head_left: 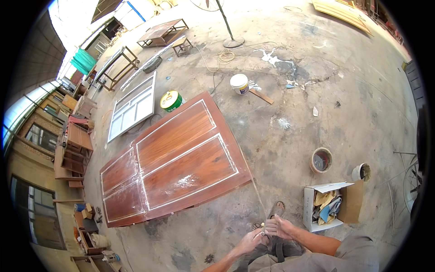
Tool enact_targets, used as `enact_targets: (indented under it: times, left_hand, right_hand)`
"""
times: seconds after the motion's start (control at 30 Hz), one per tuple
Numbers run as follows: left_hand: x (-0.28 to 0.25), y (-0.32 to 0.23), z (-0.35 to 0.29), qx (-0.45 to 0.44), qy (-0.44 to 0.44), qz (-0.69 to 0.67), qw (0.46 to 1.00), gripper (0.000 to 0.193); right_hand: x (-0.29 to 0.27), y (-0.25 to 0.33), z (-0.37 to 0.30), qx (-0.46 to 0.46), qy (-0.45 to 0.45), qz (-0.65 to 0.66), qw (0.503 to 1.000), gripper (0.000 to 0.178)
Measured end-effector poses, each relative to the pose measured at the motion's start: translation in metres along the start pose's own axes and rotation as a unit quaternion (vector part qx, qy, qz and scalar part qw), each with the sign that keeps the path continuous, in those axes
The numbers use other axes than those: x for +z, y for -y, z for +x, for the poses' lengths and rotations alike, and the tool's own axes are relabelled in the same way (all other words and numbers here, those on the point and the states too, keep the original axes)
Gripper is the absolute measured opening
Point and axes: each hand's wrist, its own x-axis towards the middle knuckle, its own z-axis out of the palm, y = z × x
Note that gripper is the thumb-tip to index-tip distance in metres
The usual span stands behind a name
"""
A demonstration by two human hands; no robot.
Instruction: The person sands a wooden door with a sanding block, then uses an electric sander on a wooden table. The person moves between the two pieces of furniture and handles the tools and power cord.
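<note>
Both hands meet low in the picture, in front of my body. My left hand (252,239) is closed in a pinch, with a small pale bit at its fingertips. Beside it, my right hand (282,227) has its fingers curled and thumb up, around something I cannot make out. Ahead and to the left lies a large reddish-brown wooden door panel (181,131), raised a little off the floor. White filler lines edge its inset panels, and whitish dust smears its surface. Neither hand touches the panel.
To my right stands an open cardboard box (309,206) of crumpled sandpaper and rags, near two round pots (321,154). Beyond the panel are a green tin (176,109), a white bucket (237,81), a white frame (118,124) and a fan stand (233,43). A cable coil (226,57) lies farther off.
</note>
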Motion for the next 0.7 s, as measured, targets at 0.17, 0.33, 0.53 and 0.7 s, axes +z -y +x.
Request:
enact_targets:
  times: [0.17, 0.33, 0.53, 0.7]
  left_hand:
    - [0.016, -0.031, -0.100, -0.023, 0.114, -0.041, 0.992, 0.034]
    - [-0.020, -0.011, -0.189, -0.099, -0.039, 0.018, 0.994, 0.030]
    - [0.013, -0.034, -0.190, -0.096, -0.098, -0.013, 0.991, 0.028]
    - [0.030, -0.015, -0.174, -0.114, -0.104, 0.051, 0.987, 0.027]
  right_hand:
    - [0.054, 0.058, 0.038, -0.078, 0.046, 0.030, 0.995, 0.043]
    - [0.116, 0.144, -0.002, -0.161, -0.043, 0.082, 0.983, 0.033]
    - [0.111, 0.221, -0.053, -0.216, 0.132, 0.114, 0.961, 0.038]
    - [0.089, 0.287, -0.105, -0.258, -0.005, 0.150, 0.954, 0.042]
